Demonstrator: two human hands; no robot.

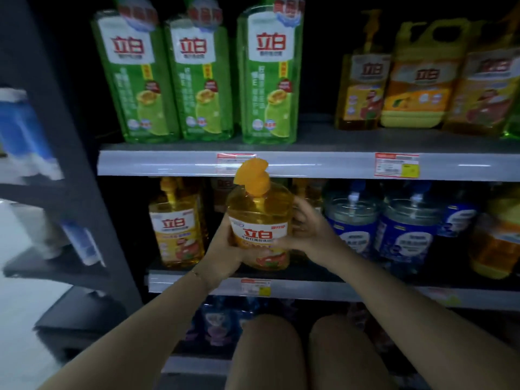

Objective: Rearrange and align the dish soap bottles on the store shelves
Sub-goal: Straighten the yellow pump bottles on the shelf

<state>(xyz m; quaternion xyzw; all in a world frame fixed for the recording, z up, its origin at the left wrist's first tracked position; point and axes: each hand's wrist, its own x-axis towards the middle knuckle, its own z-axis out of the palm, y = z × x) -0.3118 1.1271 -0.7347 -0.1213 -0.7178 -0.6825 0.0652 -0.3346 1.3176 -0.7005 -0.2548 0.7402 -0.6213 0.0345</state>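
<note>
My left hand (225,250) and right hand (306,235) curled round the bottle (259,220), one on each flank, gripping it. It was upright at the front edge of the middle shelf (197,287), between a yellow neighbour (176,229) and the blue bottles (353,229); I could not tell whether it rested there. I judged that a crooked push could knock either neighbour, and that a lift could catch its pump (251,175) on the upper rail (309,166).
</note>
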